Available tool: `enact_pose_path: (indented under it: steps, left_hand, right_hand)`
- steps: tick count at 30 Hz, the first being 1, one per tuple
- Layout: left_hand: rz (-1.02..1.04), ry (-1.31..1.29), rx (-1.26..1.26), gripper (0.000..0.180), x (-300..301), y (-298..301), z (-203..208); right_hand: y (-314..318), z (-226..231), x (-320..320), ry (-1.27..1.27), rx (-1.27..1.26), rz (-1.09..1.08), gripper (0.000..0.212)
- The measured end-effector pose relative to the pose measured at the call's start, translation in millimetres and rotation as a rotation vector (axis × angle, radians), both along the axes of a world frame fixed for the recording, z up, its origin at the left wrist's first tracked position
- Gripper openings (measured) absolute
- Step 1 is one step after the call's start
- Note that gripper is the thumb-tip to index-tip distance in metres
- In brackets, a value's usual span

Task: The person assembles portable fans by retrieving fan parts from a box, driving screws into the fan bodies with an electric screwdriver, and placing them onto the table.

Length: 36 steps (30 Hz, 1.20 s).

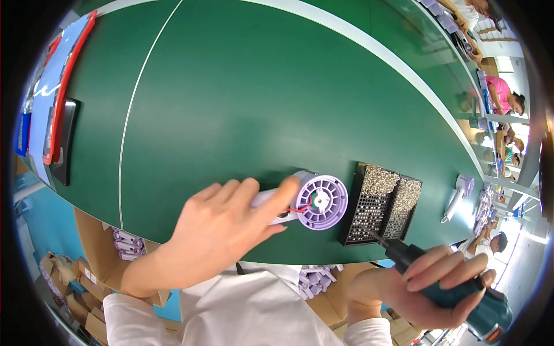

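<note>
My left hand (222, 222) is closed around the handle of a lilac handheld fan (333, 219), which lies on the green table. Its round head faces up, showing radial ribs, a white centre and red wires near the neck. In my right hand (441, 282) is a dark teal electric screwdriver (487, 311), gripped around its body. The bit points toward the near edge of a black screw tray (353, 216). Small metal screws (378, 181) are heaped at the tray's far end, and others sit in rows of holes. Whether the bit touches a screw, I cannot tell.
Another lilac fan (464, 183) lies at the table's right. A red-edged blue board (55, 92) and a black flat object (68, 141) are at the far left. Cardboard boxes with lilac parts (314, 279) stand below the near edge. Other people work along the right.
</note>
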<state>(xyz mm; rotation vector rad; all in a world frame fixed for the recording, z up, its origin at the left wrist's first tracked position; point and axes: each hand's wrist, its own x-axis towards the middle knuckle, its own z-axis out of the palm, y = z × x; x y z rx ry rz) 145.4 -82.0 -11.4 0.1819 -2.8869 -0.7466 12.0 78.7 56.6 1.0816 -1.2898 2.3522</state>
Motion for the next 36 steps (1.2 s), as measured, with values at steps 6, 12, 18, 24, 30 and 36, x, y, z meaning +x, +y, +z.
enact_pose_path:
  steps: [6,12,18,24,30,36]
  left_hand:
    - [0.006,0.019,0.049,0.071,0,8,-4]
    - [0.01,0.054,0.057,0.07,-1,8,-8]
    - [0.015,0.061,0.049,0.07,-1,9,-9]
    - [0.053,0.07,0.037,0.069,-2,14,-13]
    - [0.057,0.105,-0.004,0.062,0,15,-14]
    - [0.04,0.091,-0.062,0.065,3,13,-16]
  right_hand:
    - [-12,7,20,-0.061,0.154,0.062,0.03]
    - [-8,1,22,-0.132,0.222,0.223,0.024]
    - [-28,-7,26,-0.08,0.166,0.124,0.026]
    - [-26,-18,30,-0.059,0.283,0.151,0.027]
    - [-25,-24,31,0.072,0.361,0.233,0.029]
    - [-26,-23,31,0.026,0.389,0.26,0.031]
